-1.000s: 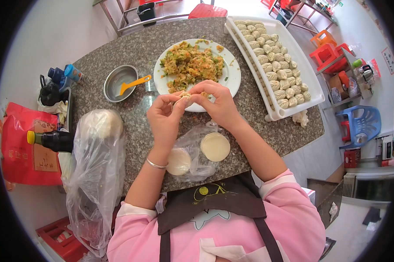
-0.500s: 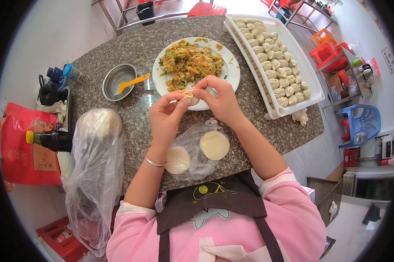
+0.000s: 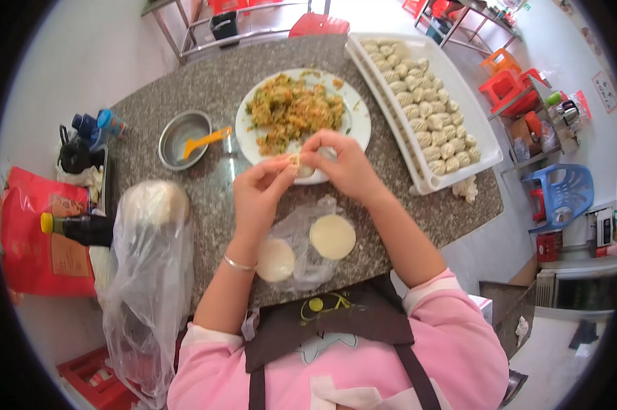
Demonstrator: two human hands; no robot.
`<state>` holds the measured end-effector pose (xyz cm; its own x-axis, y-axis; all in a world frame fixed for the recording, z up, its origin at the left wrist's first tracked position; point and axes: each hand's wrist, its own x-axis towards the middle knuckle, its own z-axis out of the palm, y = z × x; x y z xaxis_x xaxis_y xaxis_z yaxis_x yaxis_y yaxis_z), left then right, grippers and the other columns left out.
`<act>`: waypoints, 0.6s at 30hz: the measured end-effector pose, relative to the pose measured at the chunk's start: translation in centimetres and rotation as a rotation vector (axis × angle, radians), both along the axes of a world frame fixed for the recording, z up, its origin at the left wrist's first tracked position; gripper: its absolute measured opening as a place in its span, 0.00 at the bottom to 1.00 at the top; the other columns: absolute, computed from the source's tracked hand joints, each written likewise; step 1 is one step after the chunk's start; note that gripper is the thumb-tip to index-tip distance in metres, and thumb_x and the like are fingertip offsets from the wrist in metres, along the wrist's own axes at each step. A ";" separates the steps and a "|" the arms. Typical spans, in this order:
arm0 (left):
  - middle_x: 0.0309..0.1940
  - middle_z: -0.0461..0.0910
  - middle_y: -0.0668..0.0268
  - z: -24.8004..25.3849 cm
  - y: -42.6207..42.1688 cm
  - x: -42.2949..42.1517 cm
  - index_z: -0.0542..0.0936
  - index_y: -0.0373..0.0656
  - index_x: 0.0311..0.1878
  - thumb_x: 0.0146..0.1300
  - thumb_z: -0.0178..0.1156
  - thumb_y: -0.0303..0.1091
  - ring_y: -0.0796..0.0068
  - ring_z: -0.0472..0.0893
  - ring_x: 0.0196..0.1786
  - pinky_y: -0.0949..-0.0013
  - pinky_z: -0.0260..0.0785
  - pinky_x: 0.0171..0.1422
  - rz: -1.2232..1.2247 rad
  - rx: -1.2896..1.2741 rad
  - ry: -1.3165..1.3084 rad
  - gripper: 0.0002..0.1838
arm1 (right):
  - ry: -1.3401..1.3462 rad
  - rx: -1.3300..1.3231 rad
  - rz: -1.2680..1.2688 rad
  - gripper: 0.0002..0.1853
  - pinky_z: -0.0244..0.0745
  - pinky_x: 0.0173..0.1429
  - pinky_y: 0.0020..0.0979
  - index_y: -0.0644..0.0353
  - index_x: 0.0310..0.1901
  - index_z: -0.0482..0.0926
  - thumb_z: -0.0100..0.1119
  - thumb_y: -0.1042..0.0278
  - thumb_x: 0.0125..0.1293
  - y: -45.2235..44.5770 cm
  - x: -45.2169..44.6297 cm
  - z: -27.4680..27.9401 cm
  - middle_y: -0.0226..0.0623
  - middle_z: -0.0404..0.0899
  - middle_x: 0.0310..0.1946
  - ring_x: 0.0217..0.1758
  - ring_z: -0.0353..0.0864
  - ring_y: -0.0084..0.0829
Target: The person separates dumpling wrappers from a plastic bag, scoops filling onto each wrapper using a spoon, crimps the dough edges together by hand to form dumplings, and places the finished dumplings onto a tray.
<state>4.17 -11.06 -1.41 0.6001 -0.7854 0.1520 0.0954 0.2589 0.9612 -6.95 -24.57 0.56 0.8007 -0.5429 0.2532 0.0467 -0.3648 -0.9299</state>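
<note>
Between my fingertips, over the near rim of a white plate (image 3: 361, 130), is a small pale dumpling (image 3: 304, 168). My left hand (image 3: 259, 195) pinches its left end, and my right hand (image 3: 346, 167) is closed on its right side. Chopped orange and green filling (image 3: 295, 109) lies heaped on the plate beyond my hands. Nearer my body, a stack of round wrappers (image 3: 332, 237) and another round wrapper stack (image 3: 276, 260) rest on and under thin clear plastic. To the right, a white tray (image 3: 483, 119) holds several rows of pleated dumplings (image 3: 435, 123).
Left of the plate is a metal bowl (image 3: 185, 125) with an orange spatula (image 3: 209, 141). A plastic-wrapped bundle (image 3: 151, 205), a dark bottle (image 3: 83, 229) and a red bag (image 3: 38, 239) are at the left. A blue chair (image 3: 567, 195) stands at the right.
The whole view has shifted slightly, moving the table items a little lower and left. Both hands still hold the dumpling, with small changes in how the fingers pinch it.
</note>
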 end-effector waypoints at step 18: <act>0.39 0.83 0.62 -0.5 -0.1 0.0 0.82 0.33 0.43 0.59 0.64 0.26 0.78 0.82 0.38 0.75 0.75 0.42 -0.036 -0.014 0.017 0.10 | 0.006 0.168 0.108 0.08 0.71 0.42 0.27 0.65 0.34 0.79 0.63 0.68 0.60 -0.4 -0.1 -1.1 0.32 0.79 0.30 0.36 0.75 0.21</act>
